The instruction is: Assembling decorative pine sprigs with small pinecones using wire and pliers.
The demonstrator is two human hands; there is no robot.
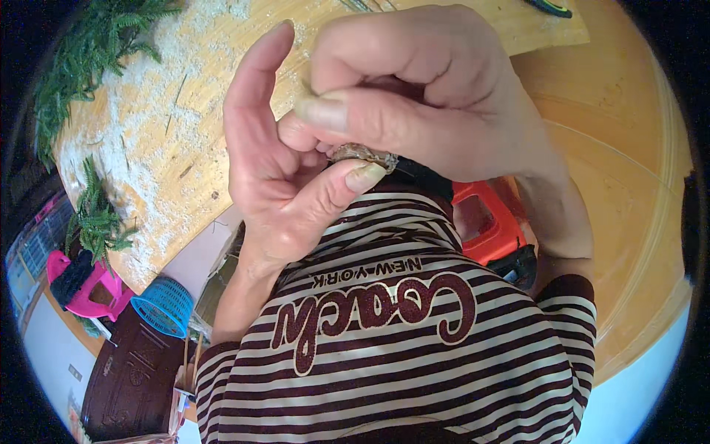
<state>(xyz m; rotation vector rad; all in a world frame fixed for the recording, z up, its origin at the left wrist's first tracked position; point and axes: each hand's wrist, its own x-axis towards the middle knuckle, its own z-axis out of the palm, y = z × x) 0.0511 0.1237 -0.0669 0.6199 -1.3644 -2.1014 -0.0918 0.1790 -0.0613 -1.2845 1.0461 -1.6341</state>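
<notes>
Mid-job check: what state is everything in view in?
Left hand: pinching brown piece.
Brown piece: held, partly hidden.
Right hand: curled, thumb pressed in; grip contents unclear.
Wooden table: strewn with white flakes.
Green sprigs: lying along table's left side.
Blue basket: off the table, contents unclear.
Pink seat: dark fluffy item on it.

- We list one small piece [361,153]: mottled brown.
- Shirt [414,370], as we see it: maroon-and-cream stripes, maroon lettering edged pale.
- Tabletop [203,174]: honey tan, speckled white.
- Sprigs [96,44]: deep green.
- Basket [164,307]: blue lattice.
- Stool [79,300]: hot pink.
- Plastic frame [509,228]: orange-red.
</notes>
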